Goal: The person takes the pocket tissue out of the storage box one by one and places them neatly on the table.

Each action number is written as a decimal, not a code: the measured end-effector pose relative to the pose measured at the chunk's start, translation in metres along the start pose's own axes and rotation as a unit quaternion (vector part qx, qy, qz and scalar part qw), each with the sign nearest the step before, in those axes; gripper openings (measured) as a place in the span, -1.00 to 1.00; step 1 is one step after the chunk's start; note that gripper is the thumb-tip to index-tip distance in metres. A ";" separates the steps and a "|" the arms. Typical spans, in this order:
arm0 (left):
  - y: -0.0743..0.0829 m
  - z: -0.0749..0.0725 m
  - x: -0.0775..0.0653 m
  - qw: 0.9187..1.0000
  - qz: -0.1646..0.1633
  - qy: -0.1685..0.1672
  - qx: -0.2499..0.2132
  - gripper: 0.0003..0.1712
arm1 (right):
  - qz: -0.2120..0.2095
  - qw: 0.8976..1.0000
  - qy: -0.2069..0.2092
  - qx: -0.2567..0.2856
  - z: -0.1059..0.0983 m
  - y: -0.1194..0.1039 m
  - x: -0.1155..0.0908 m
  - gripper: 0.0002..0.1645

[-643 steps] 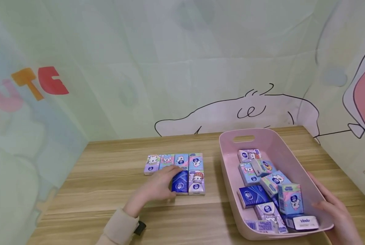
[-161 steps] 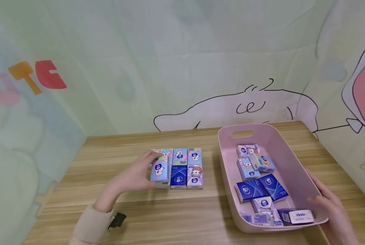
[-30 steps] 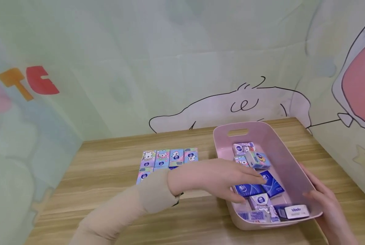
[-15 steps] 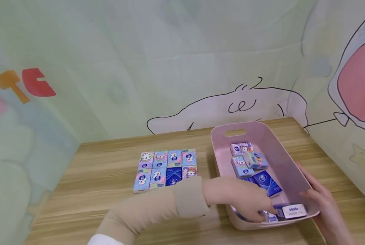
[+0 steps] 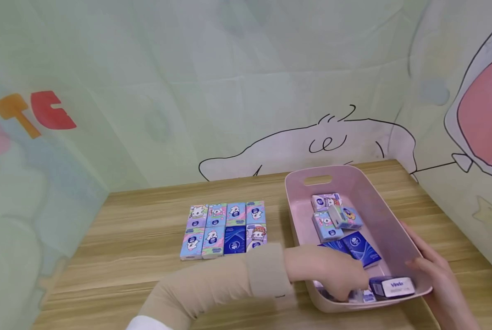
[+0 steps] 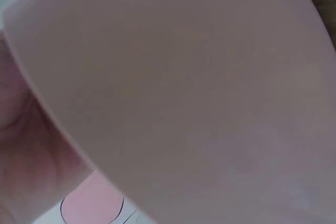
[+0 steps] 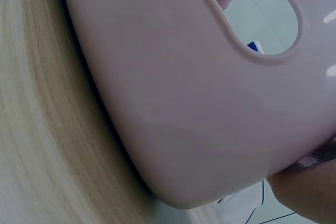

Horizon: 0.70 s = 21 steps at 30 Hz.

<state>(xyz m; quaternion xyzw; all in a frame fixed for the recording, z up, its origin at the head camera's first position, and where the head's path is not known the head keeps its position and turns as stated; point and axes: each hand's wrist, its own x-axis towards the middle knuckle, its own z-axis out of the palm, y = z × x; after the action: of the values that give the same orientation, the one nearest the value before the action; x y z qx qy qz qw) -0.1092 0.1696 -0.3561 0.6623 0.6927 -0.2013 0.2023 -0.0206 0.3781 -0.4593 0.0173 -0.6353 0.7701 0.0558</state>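
Observation:
My left hand (image 5: 338, 275) reaches down into the near end of a pink basket (image 5: 378, 201), over some small tissue packs (image 5: 368, 295). Its fingertips are hidden, so whether they pinch a pack does not show. With the thumb over the rim, my right hand (image 5: 439, 275) grips the basket's near right corner. Inside lie light-blue, purple and dark-blue packs (image 5: 361, 250), plus one with a white end marked Vinda (image 5: 397, 287). To the left, tissue packs (image 5: 214, 240) form two neat rows. Basket wall (image 6: 184, 98) fills most of the left wrist view.
Under everything is a wood-grain table (image 5: 146, 229), its back edge against a printed cloth backdrop (image 5: 179, 91). The basket's far end has a handle slot. In the right wrist view another handle slot pierces the basket end (image 7: 173, 87).
Two light-blue packs have joined the front row since the earliest frame, and the basket holds fewer. In the last second my left hand has lowered into the basket's near end; the right stays at its corner.

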 end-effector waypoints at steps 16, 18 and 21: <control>0.005 0.007 0.006 0.999 -0.037 -0.004 0.009 -0.94 | 0.008 1.000 -0.004 0.004 -0.001 0.001 0.000 -0.15; 0.005 0.007 0.006 0.999 -0.040 -0.003 0.005 -0.94 | 0.009 1.000 -0.003 0.002 -0.001 0.001 0.000 -0.15; 0.004 0.008 0.005 0.999 -0.039 0.002 0.009 -0.93 | 0.011 1.000 -0.002 0.001 -0.001 0.001 -0.001 -0.15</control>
<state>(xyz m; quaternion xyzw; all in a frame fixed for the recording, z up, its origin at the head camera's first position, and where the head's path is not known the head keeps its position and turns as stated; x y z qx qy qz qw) -0.1048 0.1695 -0.3654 0.6374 0.7162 -0.2140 0.1869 -0.0200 0.3793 -0.4604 0.0119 -0.6345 0.7715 0.0459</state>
